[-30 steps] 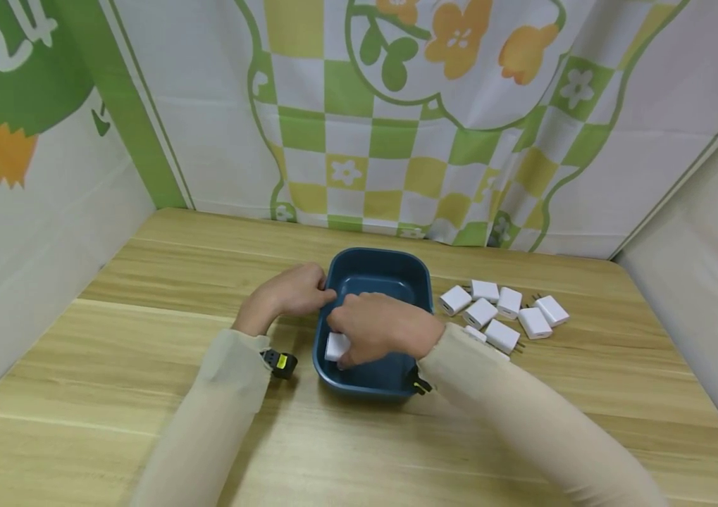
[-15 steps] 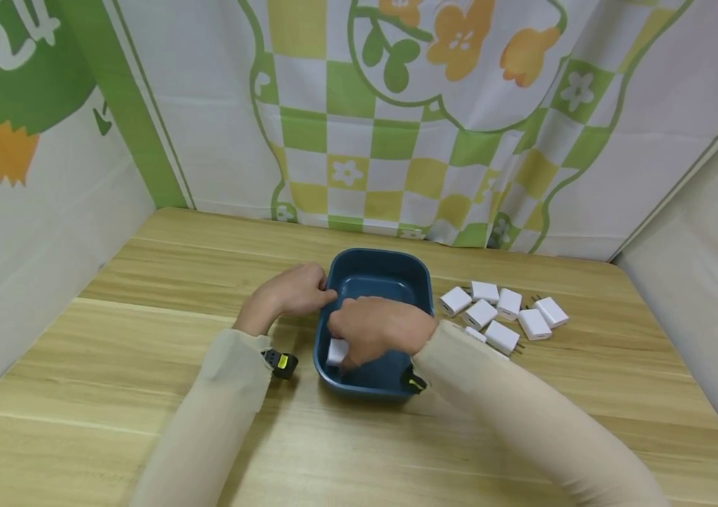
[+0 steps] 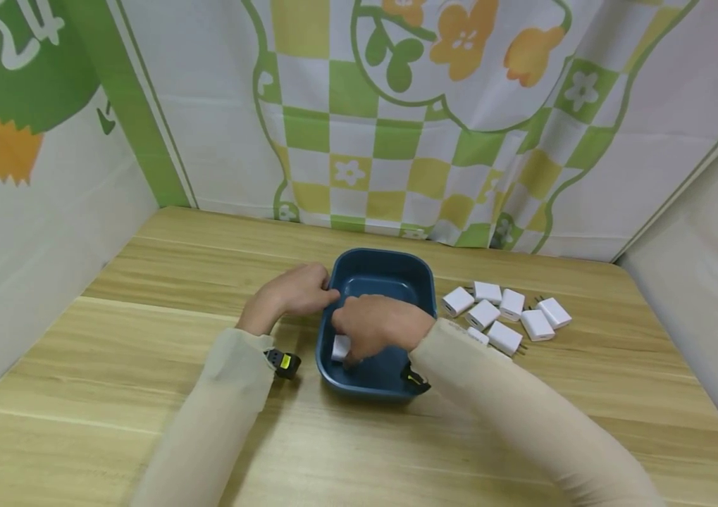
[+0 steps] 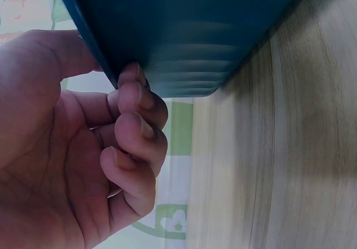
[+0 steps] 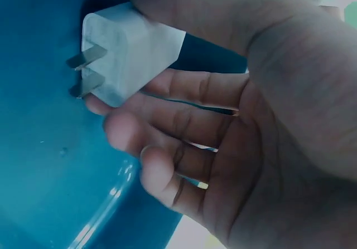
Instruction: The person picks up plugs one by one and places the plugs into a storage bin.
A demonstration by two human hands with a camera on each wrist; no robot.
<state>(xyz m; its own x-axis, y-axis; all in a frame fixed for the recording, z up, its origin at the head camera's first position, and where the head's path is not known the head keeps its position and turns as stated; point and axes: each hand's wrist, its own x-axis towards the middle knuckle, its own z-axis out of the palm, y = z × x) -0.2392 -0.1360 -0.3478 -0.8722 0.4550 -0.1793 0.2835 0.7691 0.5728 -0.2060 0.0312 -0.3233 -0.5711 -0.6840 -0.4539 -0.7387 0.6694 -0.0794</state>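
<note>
White charger (image 5: 134,54) inside blue bin (image 3: 384,260), just below centre of head frame, pinched in right hand (image 3: 382,325). Left hand (image 3: 298,289) grips bin's left rim, up-left of charger. Loose adapters (image 3: 483,315) right of bin.

Head view's dn, wrist cams (image 3: 285,364) nr, sharing bin (image 3: 384,266).

In the head view, the right hand (image 3: 384,325) partly hides 1 white adapter (image 3: 340,348), the right sleeve (image 3: 523,405) another adapter (image 3: 477,335).
</note>
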